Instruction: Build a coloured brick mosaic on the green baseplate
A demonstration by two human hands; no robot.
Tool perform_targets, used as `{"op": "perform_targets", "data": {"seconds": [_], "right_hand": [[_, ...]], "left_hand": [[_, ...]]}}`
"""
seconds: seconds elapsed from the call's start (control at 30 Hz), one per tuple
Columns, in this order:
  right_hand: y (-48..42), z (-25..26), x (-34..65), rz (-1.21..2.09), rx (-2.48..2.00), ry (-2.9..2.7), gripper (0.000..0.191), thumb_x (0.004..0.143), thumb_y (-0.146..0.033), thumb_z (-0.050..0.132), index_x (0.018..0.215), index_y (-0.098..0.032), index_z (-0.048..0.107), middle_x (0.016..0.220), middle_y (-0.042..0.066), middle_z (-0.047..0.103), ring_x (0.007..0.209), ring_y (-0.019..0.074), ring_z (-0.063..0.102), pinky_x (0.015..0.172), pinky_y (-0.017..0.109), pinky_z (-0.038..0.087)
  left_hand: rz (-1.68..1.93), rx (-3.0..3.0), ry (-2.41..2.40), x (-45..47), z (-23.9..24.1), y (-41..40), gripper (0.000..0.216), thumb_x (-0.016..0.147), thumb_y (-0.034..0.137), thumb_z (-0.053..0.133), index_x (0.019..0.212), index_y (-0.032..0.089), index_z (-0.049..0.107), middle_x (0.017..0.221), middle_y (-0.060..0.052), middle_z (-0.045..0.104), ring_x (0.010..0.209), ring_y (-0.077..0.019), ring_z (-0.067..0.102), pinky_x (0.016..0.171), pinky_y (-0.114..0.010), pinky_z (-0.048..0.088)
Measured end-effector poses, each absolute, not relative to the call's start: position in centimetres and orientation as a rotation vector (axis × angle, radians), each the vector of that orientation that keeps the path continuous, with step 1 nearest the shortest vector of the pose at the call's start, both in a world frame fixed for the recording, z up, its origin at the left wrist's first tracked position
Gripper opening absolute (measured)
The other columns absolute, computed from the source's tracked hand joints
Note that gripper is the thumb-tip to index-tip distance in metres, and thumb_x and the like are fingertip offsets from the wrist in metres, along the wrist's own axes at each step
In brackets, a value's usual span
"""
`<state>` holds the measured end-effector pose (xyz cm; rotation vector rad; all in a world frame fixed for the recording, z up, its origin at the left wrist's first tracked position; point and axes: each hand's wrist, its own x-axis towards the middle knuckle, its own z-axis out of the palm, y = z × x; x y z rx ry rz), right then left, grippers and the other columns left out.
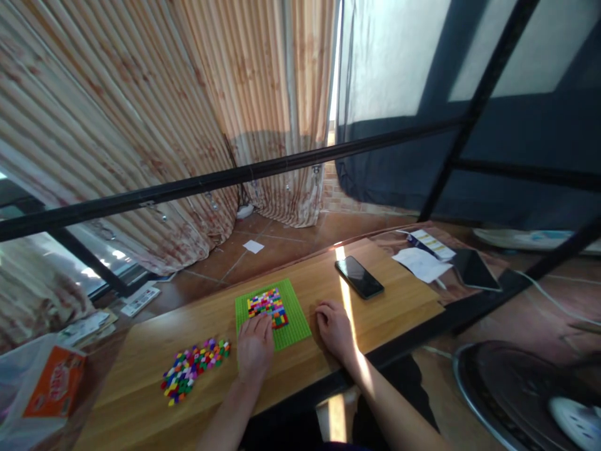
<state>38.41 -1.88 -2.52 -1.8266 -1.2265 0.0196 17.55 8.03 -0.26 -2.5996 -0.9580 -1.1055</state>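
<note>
A light, straight-down press should suit the brick patch [268, 302] on the green baseplate [297, 326]. At its 7 o'clock the left hand [256, 347] half-curls over them; at 3 the right hand [334, 329] rests loosely curled; I cannot tell what either grips. Loose bricks [193, 366] lie on the surface [141, 351] at 8, curtains [258, 81] at 12.

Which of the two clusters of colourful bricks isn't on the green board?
The loose pile left of the left hand, scattered on the table; the other cluster sits packed on the green board.
</note>
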Motion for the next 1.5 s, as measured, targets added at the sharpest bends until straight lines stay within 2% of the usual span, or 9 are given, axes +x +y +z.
{"op": "perform_targets", "data": {"seconds": [0.17, 0.3, 0.43, 0.57, 0.63, 0.77, 1.0, 1.2, 1.5], "right_hand": [[-1.7, -2.2, 38.3, 0.033, -1.811, -1.213, 0.025, 0.089, -0.013, 0.052, 0.082, -0.023, 0.074, 0.101, 0.008, 0.072, 0.099, 0.0224, 0.062, 0.092, 0.037, 0.049], [-1.7, -1.9, 38.1, 0.049, -1.799, -1.185, 0.026, 0.088, -0.012, 0.052, 0.083, -0.023, 0.074, 0.101, 0.008, 0.072, 0.099, 0.0221, 0.062, 0.092, 0.036, 0.049], [-1.7, -1.9, 38.1, 0.071, -1.764, -1.172, 0.025, 0.088, -0.012, 0.052, 0.082, -0.023, 0.074, 0.098, 0.007, 0.072, 0.097, 0.0216, 0.062, 0.091, 0.036, 0.049], [-1.7, -1.9, 38.2, 0.086, -1.741, -1.163, 0.025, 0.088, -0.012, 0.052, 0.082, -0.023, 0.074, 0.097, 0.007, 0.071, 0.095, 0.0211, 0.061, 0.09, 0.035, 0.049], [-1.7, -1.9, 38.2, 0.086, -1.743, -1.165, 0.024, 0.088, -0.012, 0.053, 0.082, -0.023, 0.074, 0.098, 0.007, 0.071, 0.096, 0.021, 0.061, 0.091, 0.035, 0.049], [-1.9, -1.9, 38.3, 0.076, -1.763, -1.181, 0.024, 0.089, -0.014, 0.052, 0.084, -0.022, 0.074, 0.099, 0.007, 0.071, 0.096, 0.0206, 0.061, 0.092, 0.035, 0.048], [-2.5, -2.4, 38.7, 0.068, -1.777, -1.207, 0.026, 0.09, -0.021, 0.049, 0.087, -0.02, 0.075, 0.101, 0.01, 0.071, 0.097, 0.0221, 0.061, 0.093, 0.038, 0.049], [-2.5, -3.3, 39.5, 0.014, -1.771, -1.264, 0.026, 0.089, -0.029, 0.05, 0.087, -0.02, 0.075, 0.098, 0.011, 0.071, 0.094, 0.0235, 0.062, 0.09, 0.041, 0.051], [-2.5, -3.4, 39.7, -0.02, -1.776, -1.281, 0.025, 0.088, -0.031, 0.051, 0.084, -0.02, 0.074, 0.097, 0.01, 0.072, 0.093, 0.0234, 0.063, 0.089, 0.041, 0.051]], "left_hand": [[-1.083, -2.636, -0.94, 16.9, -0.1, 7.4, 0.032, 0.099, 0.026, 0.045, 0.111, 0.015, 0.072, 0.103, -0.012, 0.075, 0.094, -0.025, 0.068, 0.084, -0.039, 0.056], [-1.085, -2.635, -1.025, 15.3, 0.4, 7.0, 0.034, 0.098, 0.03, 0.044, 0.119, 0.018, 0.068, 0.108, -0.011, 0.074, 0.098, -0.0258, 0.068, 0.087, -0.041, 0.055], [-1.067, -2.521, -1.21, 10.5, -0.2, 7.2, 0.034, 0.094, 0.037, 0.045, 0.11, 0.019, 0.069, 0.106, -0.012, 0.073, 0.1, -0.0304, 0.067, 0.091, -0.048, 0.055], [-0.98, -2.437, -1.407, 5.2, -1.9, 7.2, 0.033, 0.091, 0.041, 0.041, 0.105, 0.028, 0.069, 0.107, -0.007, 0.073, 0.102, -0.0326, 0.067, 0.093, -0.054, 0.056], [-0.967, -2.437, -1.482, 3.7, -2.5, 7.1, 0.031, 0.089, 0.043, 0.043, 0.1, 0.031, 0.07, 0.105, -0.004, 0.073, 0.099, -0.031, 0.068, 0.091, -0.052, 0.058], [-0.905, -2.524, -1.584, 3.2, -2.3, 7.1, 0.034, 0.088, 0.042, 0.045, 0.097, 0.023, 0.072, 0.106, -0.01, 0.072, 0.101, -0.0307, 0.068, 0.093, -0.051, 0.058], [-0.934, -2.546, -1.651, 4.5, -0.5, 6.5, 0.026, 0.09, 0.027, 0.046, 0.091, 0.021, 0.071, 0.096, -0.008, 0.073, 0.091, -0.0249, 0.069, 0.083, -0.041, 0.059], [-0.877, -2.555, -1.789, 5.0, 0.0, 6.1, 0.023, 0.092, 0.018, 0.047, 0.093, 0.019, 0.071, 0.098, -0.009, 0.071, 0.093, -0.0234, 0.067, 0.088, -0.04, 0.056], [-1.318, -2.583, -1.745, 6.2, 0.3, 5.6, 0.019, 0.095, 0.02, 0.05, 0.098, 0.019, 0.069, 0.099, -0.008, 0.073, 0.096, -0.0201, 0.069, 0.089, -0.036, 0.057]]}}
